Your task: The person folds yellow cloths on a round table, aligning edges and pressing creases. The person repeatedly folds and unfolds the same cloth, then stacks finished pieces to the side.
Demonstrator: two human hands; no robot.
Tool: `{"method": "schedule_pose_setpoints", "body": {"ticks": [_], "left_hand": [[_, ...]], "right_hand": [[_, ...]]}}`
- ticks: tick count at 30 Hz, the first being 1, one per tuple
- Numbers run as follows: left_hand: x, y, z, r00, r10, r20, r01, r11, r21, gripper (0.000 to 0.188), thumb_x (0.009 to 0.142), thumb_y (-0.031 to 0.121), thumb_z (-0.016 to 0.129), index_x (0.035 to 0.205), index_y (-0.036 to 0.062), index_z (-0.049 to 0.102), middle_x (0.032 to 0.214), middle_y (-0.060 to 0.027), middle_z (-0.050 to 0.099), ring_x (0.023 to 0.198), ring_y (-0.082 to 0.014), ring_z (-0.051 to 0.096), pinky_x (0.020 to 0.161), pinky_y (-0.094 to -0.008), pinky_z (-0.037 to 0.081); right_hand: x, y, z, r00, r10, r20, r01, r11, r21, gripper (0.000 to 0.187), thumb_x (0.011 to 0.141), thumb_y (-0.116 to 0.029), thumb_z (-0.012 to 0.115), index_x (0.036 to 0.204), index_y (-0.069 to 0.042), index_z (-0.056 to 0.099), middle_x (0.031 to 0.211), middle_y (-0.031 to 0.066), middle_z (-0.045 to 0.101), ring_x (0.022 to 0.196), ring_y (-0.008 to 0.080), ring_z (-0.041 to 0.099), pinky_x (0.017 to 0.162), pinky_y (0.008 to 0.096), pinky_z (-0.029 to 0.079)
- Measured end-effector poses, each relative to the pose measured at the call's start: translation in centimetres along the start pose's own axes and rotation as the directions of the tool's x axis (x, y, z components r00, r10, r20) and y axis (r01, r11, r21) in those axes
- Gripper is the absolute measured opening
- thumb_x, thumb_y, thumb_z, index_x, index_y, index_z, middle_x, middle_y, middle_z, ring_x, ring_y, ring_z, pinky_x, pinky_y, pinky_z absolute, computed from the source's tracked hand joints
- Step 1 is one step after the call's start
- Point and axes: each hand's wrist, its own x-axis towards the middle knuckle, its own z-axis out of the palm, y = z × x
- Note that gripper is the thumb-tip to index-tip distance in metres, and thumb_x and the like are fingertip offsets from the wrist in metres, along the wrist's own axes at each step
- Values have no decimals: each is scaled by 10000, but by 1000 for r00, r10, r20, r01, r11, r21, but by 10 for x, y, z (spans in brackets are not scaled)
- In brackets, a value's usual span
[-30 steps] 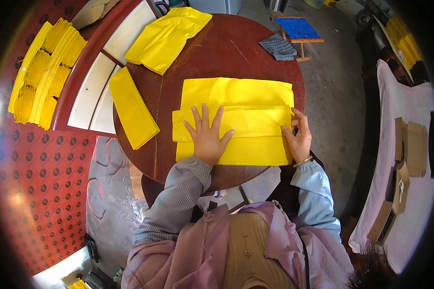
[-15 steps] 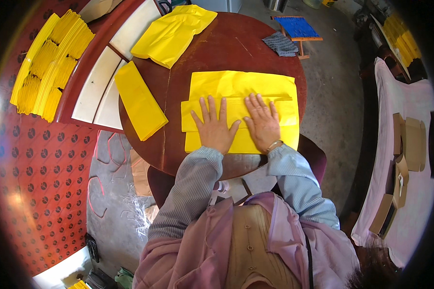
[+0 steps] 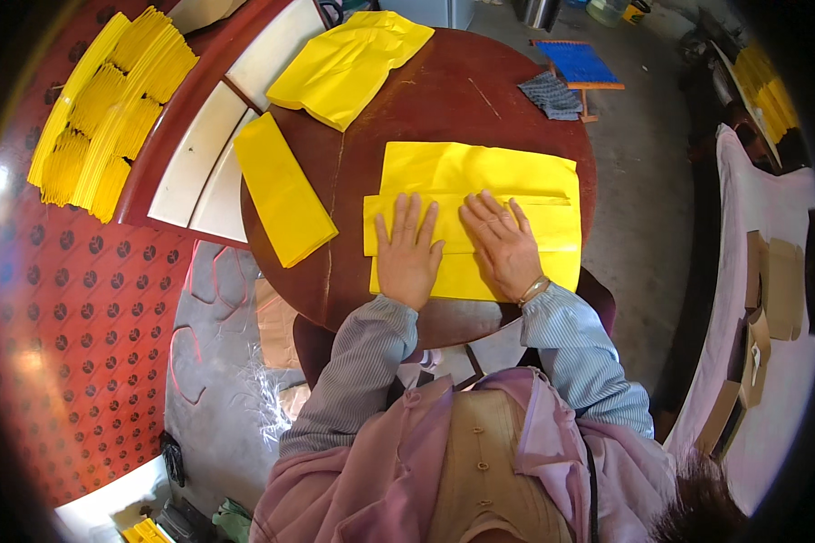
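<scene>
A yellow sheet (image 3: 516, 167) of fabric or paper lies on the round reddish-brown table (image 3: 426, 100), with a folded strip across its middle. My left hand (image 3: 409, 258) rests flat on the left part of that strip, fingers stretched out. Just to its right, my right hand (image 3: 507, 246) presses flat on the strip, its fingers angled to the upper left. Neither hand grips anything. A narrow folded yellow piece (image 3: 285, 190) lies on the table's left side, and a crumpled, loosely spread yellow sheet (image 3: 349, 68) is at the far left.
Stacked yellow folded pieces (image 3: 109, 109) stand at the far left beside white panels (image 3: 195, 154). A blue-topped stool (image 3: 578, 63) and a grey cloth (image 3: 551, 96) are past the table's far right edge. Opened cardboard boxes (image 3: 779, 290) lie on a pale cloth at right.
The whole view has shifted slightly, so the table appears farther right and lower. My left fingers are closer together, and both hands stay flat on the yellow sheet.
</scene>
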Motion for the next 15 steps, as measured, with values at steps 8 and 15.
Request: {"method": "schedule_pose_setpoints", "body": {"ticks": [8,15], "left_hand": [[-5,-6,-1,967,-71,-245,-13,946,-324,208,899,130,792,1091,70,735,1111,-127,662,1141,-332,612,1030,-470,470],[-6,-6,-4,931,-159,-328,44,942,-332,251,828,146,869,753,83,638,840,-74,589,891,-301,573,831,-456,420]], "right_hand": [[1,2,0,985,-1,-170,42,970,240,241,932,-133,739,1170,-110,774,1158,46,707,1088,270,635,961,435,465],[-11,7,-5,973,70,-221,-7,963,271,112,858,-141,818,962,-102,816,981,43,728,957,252,643,856,406,461]]}}
